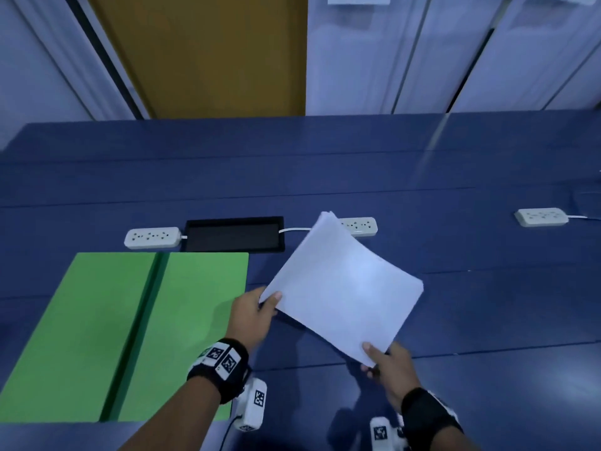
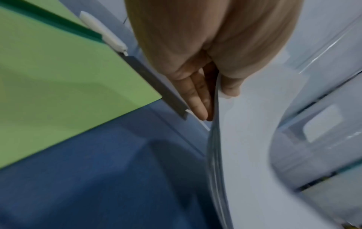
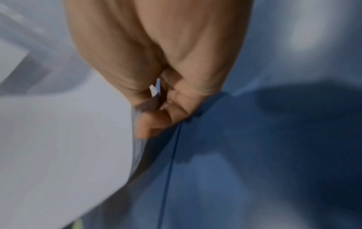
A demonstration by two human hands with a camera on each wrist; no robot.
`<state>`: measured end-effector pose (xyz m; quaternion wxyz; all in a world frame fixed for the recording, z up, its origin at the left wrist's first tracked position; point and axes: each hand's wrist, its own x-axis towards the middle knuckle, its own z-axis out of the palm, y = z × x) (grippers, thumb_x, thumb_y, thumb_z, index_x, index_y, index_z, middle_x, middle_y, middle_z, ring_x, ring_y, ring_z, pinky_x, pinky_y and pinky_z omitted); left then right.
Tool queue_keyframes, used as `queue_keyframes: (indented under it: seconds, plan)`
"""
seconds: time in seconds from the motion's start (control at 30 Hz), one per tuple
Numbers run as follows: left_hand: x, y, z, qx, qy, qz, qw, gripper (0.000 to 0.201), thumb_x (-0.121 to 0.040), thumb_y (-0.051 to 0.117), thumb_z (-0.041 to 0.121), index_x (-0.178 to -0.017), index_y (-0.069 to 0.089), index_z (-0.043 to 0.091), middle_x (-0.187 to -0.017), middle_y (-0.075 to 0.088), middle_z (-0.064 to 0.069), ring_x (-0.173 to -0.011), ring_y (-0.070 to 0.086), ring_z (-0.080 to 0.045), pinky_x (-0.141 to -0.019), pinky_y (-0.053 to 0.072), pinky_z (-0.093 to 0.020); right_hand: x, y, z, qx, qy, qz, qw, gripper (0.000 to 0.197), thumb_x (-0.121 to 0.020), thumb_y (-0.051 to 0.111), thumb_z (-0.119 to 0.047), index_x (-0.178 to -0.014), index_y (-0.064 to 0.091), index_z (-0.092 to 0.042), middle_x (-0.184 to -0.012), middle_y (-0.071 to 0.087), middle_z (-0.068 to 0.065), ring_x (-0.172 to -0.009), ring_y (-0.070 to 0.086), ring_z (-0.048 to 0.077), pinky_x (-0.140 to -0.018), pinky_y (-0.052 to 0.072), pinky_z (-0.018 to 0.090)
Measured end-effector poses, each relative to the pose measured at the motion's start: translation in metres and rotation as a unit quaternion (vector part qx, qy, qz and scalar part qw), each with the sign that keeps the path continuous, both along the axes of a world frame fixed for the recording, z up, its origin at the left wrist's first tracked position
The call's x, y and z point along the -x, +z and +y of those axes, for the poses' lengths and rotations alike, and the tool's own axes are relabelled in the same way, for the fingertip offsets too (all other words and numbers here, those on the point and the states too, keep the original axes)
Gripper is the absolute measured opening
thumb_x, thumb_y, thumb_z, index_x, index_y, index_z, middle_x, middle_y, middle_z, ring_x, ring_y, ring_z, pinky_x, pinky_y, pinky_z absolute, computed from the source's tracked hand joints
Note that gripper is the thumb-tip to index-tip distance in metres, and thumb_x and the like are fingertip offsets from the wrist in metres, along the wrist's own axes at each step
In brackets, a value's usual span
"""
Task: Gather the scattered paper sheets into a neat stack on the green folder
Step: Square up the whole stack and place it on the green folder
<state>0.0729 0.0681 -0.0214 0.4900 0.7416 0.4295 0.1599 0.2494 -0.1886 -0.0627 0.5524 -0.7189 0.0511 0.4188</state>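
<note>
Nearest the head camera: right hand (image 1: 392, 366), thumb on top of the near corner of the paper stack (image 1: 344, 288), fingers underneath, pinching it. Left hand (image 1: 255, 312) clamped on the stack's left corner the same way, thumb above, fingers below. Held above the blue table (image 1: 487, 304), just right of the green folder (image 1: 123, 333), not touching it. Turned diamond-wise, corners toward and away from the person, long axis running from the near right corner up toward the far left one by the power strip (image 1: 359, 226); far corner lifted and gently curled. Plain white, blank, several sheets with edges nearly flush.

Left wrist view only: layered sheet edges (image 2: 215, 155) seen side-on, fingers (image 2: 195, 96) straight along the underside, thumb pressed on the top face, folder's corner (image 2: 78, 77) close beside. Right wrist view only: curled fingers (image 3: 154, 124) under the paper's edge (image 3: 137, 147), blurred. Head view only: folder lying open and flat, black tray (image 1: 234, 234) beyond it.
</note>
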Motion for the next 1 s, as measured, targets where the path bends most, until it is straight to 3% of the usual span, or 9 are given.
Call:
queue_keyframes:
  seconds: [0.1,0.23,0.37,0.43,0.53,0.67,0.73,0.83,1.0]
  plan:
    - [-0.004,0.038,0.010,-0.102,-0.008,-0.002,0.995,0.049,-0.093,0.055,0.055,-0.080,0.070,0.010,-0.063,0.067,-0.003,-0.060,0.062,-0.023,-0.064,0.055,-0.041,0.040,0.003,-0.002,-0.032,-0.043,0.117,0.992,0.019,-0.096,0.072,-0.003,-0.114,0.069,0.003,-0.089,0.073,0.010,-0.055,0.052,0.015,-0.045,0.040,0.023]
    - [-0.002,0.093,0.017,-0.178,-0.017,-0.030,0.983,0.052,-0.094,0.053,0.052,-0.077,0.067,0.004,-0.053,0.051,-0.005,-0.050,0.037,-0.013,-0.054,0.040,-0.037,0.073,0.026,-0.023,0.040,0.132,0.140,0.981,0.055,-0.078,0.086,0.001,-0.127,0.062,-0.003,-0.066,0.062,0.013,-0.045,0.049,0.017,-0.041,0.036,0.022]
    - [0.000,0.153,0.016,-0.286,-0.109,-0.070,0.949,0.027,-0.099,0.061,0.031,-0.079,0.065,0.013,-0.062,0.048,0.005,-0.057,0.042,-0.008,-0.056,0.031,-0.021,0.038,0.096,-0.030,0.108,0.164,-0.131,0.972,0.074,-0.068,0.095,-0.005,-0.131,0.060,-0.018,-0.083,0.074,0.010,-0.064,0.070,0.027,-0.053,0.053,0.028]
    - [-0.001,0.173,0.014,-0.331,-0.167,-0.060,0.927,0.018,-0.099,0.061,0.027,-0.088,0.069,0.015,-0.070,0.055,0.007,-0.064,0.049,-0.009,-0.061,0.038,-0.025,0.017,0.162,-0.011,0.066,0.149,-0.389,0.907,0.062,-0.078,0.090,-0.016,-0.131,0.061,-0.029,-0.110,0.069,0.002,-0.102,0.069,0.016,-0.082,0.052,0.019]
    - [-0.003,0.193,0.006,-0.368,-0.227,-0.020,0.901,0.015,-0.096,0.055,0.024,-0.096,0.069,0.020,-0.080,0.061,0.006,-0.072,0.059,-0.021,-0.063,0.049,-0.039,0.007,0.260,0.038,-0.001,0.279,-0.640,0.716,0.072,-0.087,0.083,-0.036,-0.150,0.049,-0.024,-0.143,0.054,-0.009,-0.139,0.047,0.008,-0.117,0.030,0.028]
    - [-0.003,0.208,-0.012,-0.469,-0.254,0.014,0.846,0.026,-0.086,0.047,0.023,-0.098,0.069,0.027,-0.083,0.063,0.005,-0.058,0.059,-0.031,-0.045,0.046,-0.037,0.009,0.300,0.092,0.130,0.477,-0.648,0.580,0.035,-0.098,0.066,-0.039,-0.132,0.059,-0.036,-0.119,0.072,-0.013,-0.115,0.066,0.017,-0.109,0.044,0.040]
    - [0.001,0.211,-0.017,-0.483,-0.247,0.006,0.840,0.027,-0.086,0.049,0.021,-0.101,0.070,0.030,-0.084,0.063,0.006,-0.058,0.059,-0.029,-0.043,0.045,-0.035,0.012,0.305,0.103,0.181,0.512,-0.612,0.575,0.010,-0.101,0.056,-0.031,-0.107,0.064,-0.033,-0.085,0.067,-0.005,-0.084,0.062,0.024,-0.078,0.055,0.042]
    - [0.020,0.208,-0.008,-0.402,-0.227,-0.052,0.886,0.026,-0.097,0.055,0.027,-0.116,0.072,0.034,-0.098,0.070,0.013,-0.082,0.068,-0.015,-0.063,0.054,-0.034,0.011,0.305,0.103,0.105,0.505,-0.598,0.613,0.022,-0.097,0.050,-0.028,-0.104,0.067,-0.040,-0.079,0.065,-0.006,-0.073,0.057,0.019,-0.069,0.052,0.038]
    - [0.098,0.149,0.026,-0.119,-0.097,0.002,0.988,0.048,-0.080,0.088,0.041,-0.126,0.072,0.036,-0.114,0.073,0.027,-0.105,0.069,0.004,-0.097,0.056,-0.033,-0.023,0.325,0.070,-0.067,0.361,-0.506,0.780,0.017,-0.095,0.066,-0.037,-0.101,0.078,-0.046,-0.085,0.078,-0.020,-0.076,0.071,-0.005,-0.069,0.053,0.015]
